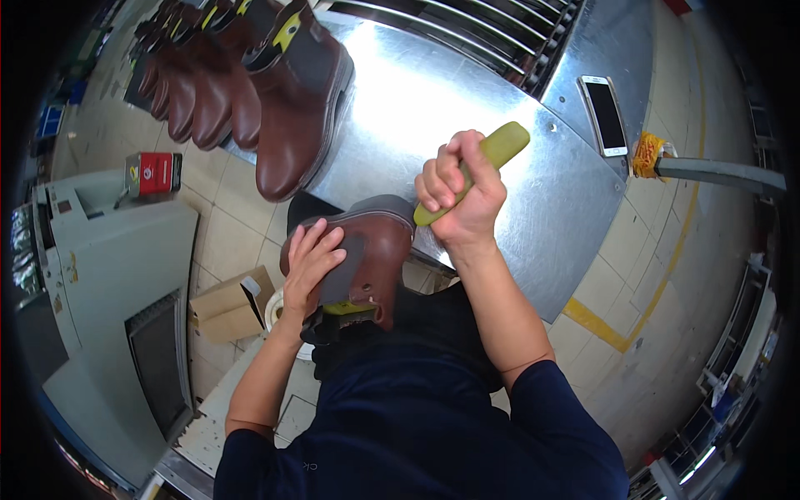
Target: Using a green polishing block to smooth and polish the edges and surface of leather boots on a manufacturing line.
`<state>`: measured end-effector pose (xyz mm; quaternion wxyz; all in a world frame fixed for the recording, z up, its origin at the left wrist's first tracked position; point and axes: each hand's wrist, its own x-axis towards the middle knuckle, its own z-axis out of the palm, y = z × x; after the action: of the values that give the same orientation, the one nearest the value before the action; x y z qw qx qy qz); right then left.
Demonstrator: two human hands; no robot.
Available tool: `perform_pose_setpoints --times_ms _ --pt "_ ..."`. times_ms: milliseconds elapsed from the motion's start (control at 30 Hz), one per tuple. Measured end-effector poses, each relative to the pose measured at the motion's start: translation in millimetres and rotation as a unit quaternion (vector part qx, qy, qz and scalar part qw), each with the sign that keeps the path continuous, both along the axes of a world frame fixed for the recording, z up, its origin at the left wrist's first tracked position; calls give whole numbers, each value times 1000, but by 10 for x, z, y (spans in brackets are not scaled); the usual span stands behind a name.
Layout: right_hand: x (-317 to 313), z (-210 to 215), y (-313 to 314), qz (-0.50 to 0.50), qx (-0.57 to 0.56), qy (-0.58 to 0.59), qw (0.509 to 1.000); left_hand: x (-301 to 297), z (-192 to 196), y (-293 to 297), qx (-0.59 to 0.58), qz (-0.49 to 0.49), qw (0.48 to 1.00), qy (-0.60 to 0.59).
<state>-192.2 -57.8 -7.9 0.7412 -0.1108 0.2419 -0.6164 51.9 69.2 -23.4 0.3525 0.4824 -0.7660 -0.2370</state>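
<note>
A brown leather boot (390,250) with a grey elastic side panel lies on its side across my lap, its sole edge facing the bench and its shaft opening toward me. My left hand (312,262) holds it, fingers spread over the upper and the panel; the thumb is hidden. In my right hand (465,187) is a yellow-green bar (507,143) with rounded ends, its material unclear, gripped in a fist. The bar's lower end is right beside the boot's heel; whether they touch I cannot tell.
More brown boots (292,125) stand in a row at the far left of the metal bench (533,225). Rollers (500,37) run behind it. A white phone (602,117) lies near a metal bar (721,172). A grey machine (117,308), a red tin (154,173) and a cardboard box (229,308) are at left.
</note>
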Motion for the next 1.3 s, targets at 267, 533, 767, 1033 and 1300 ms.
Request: perform_pose_setpoints --times_ms 267,533,767,1033,1300 --pt "91 -17 -49 27 -75 -36 996 -17 -12 -95 -3 14 1000 17" --pt "225 57 27 -23 -133 33 990 71 41 -174 2 -15 999 40" --pt "88 -10 160 -14 -74 118 990 -162 397 -88 33 -23 999 -11" --pt "-1008 309 573 -165 -116 174 964 -604 714 -425 -203 -190 952 -130" --pt "-985 28 1132 -100 -48 393 913 -807 476 -527 -78 -112 988 -70"
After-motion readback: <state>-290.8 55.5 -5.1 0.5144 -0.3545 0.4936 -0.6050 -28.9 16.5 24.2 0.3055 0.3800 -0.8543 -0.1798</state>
